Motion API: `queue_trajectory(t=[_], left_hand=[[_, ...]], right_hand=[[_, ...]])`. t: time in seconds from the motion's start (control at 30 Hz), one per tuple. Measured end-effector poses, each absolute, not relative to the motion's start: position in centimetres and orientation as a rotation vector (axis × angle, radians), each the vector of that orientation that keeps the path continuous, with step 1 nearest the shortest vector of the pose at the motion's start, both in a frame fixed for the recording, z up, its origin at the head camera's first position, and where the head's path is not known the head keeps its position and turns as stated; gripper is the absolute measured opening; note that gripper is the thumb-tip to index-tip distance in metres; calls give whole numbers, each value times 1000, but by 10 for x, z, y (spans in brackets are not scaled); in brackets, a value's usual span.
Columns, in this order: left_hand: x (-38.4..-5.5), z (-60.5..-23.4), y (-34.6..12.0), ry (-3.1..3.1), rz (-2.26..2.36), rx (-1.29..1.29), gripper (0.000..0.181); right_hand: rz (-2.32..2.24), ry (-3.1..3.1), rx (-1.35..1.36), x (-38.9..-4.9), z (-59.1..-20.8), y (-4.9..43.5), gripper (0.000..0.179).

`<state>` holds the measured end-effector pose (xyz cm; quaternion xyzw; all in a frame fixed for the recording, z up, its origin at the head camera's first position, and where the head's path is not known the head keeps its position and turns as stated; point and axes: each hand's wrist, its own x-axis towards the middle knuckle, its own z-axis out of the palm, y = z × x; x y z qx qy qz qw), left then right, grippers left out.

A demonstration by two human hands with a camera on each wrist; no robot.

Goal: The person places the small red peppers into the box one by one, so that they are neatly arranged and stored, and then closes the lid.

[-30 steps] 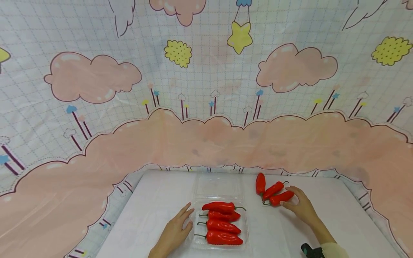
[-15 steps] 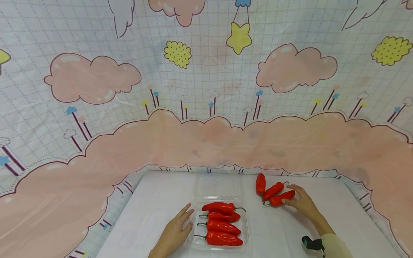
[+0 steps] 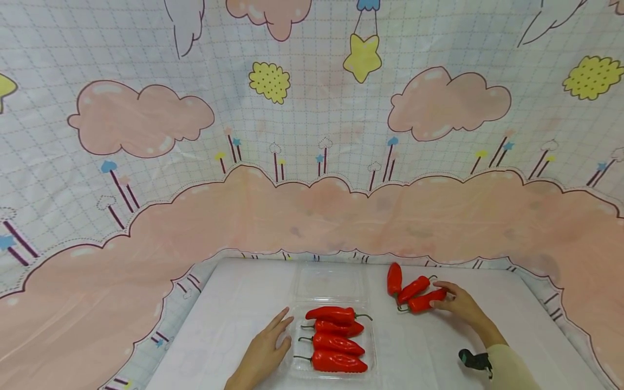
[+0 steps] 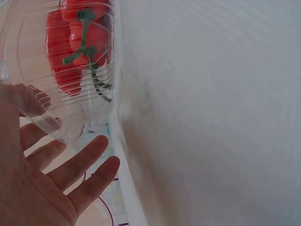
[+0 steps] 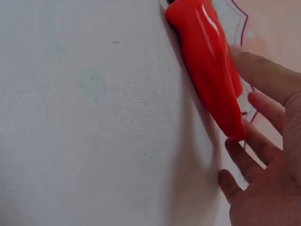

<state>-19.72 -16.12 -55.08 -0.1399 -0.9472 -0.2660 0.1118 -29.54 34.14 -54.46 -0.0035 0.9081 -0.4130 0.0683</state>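
A clear plastic clamshell box (image 3: 372, 346) lies with its lid folded back, holding several long red peppers (image 3: 336, 342) in a row, green stems mostly leftward. My left hand (image 3: 263, 346) rests along the box's left side; in the left wrist view its fingers (image 4: 84, 165) are loosely spread by the clear wall. Three more red peppers lie in a fan at the right. My right hand (image 3: 460, 306) is at the tip of the nearest one (image 3: 425, 302), thumb on its near side and fingers beyond. In the right wrist view those fingers are spread about the pepper (image 5: 207, 66), not tightly closed.
The transparent lid (image 3: 330, 281) lies flat behind the box on the white table (image 3: 234, 292). Two peppers (image 3: 394, 279) lie behind the one at my right hand. A small black device (image 3: 475, 360) sits at the right sleeve. A patterned cloth (image 3: 312, 211) hangs beyond the table.
My right hand has shifted slightly to the right along the nearest loose pepper, which lies almost where it was. The left hand and the box have not moved.
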Motion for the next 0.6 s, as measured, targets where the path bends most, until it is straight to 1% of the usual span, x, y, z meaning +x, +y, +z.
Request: queue_trajectory(t=[0.2, 0.4, 0.6], left_hand=[[-197, -548, -160, -2816, -800, -388, 43], [-197, -547, -160, -2839, -816, -378, 43], [-198, -548, -161, -2838, -822, -391, 43]], right_hand=[[-1212, 2770, -26, -295, -545, 342, 74], [-1215, 2783, -38, -292, -546, 343, 65], [-1204, 2769, -42, -287, -547, 345, 59]])
